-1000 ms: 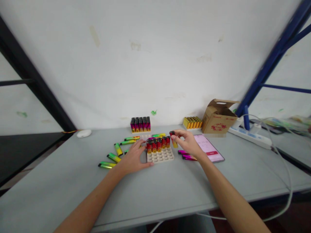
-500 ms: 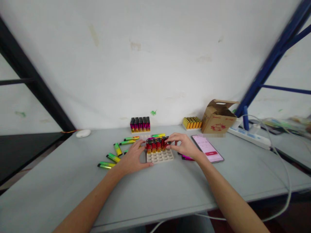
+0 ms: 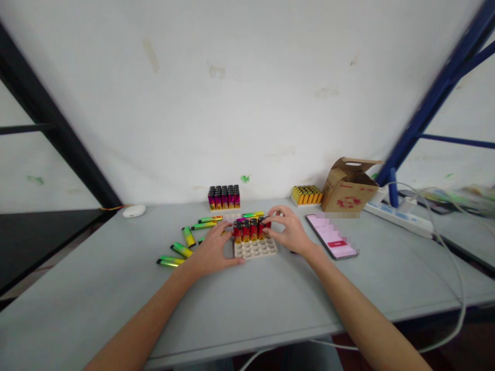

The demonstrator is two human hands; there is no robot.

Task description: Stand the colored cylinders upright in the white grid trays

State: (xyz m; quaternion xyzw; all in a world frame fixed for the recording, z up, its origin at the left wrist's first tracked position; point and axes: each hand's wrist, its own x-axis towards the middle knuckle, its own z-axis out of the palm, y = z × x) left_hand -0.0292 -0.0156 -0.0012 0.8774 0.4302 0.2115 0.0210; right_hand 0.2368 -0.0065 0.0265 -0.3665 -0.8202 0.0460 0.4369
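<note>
A white tray (image 3: 256,250) with round hollows lies on the table in front of me. Red and gold batteries (image 3: 246,232) with dark tops stand upright across its back part, while the front hollows hold nothing. My left hand (image 3: 214,248) grips the tray's left side, thumb along the front corner and fingers by the back batteries. At the right end of the row, my right hand (image 3: 286,228) has thumb and fingers around a red battery (image 3: 266,223), partly hidden by the fingertips. Several green and yellow batteries (image 3: 188,236) lie loose left of the tray.
At the back stand a tray of purple batteries (image 3: 224,198) and a tray of yellow batteries (image 3: 307,196). An opened cardboard box (image 3: 348,193), a phone (image 3: 332,238) and a power strip (image 3: 402,219) are on the right. A white case (image 3: 134,211) lies far left.
The dark-topped battery in my right hand, tilted before, now stands more upright at the right end of the row. My left hand stays at the tray; the view has shifted slightly.
</note>
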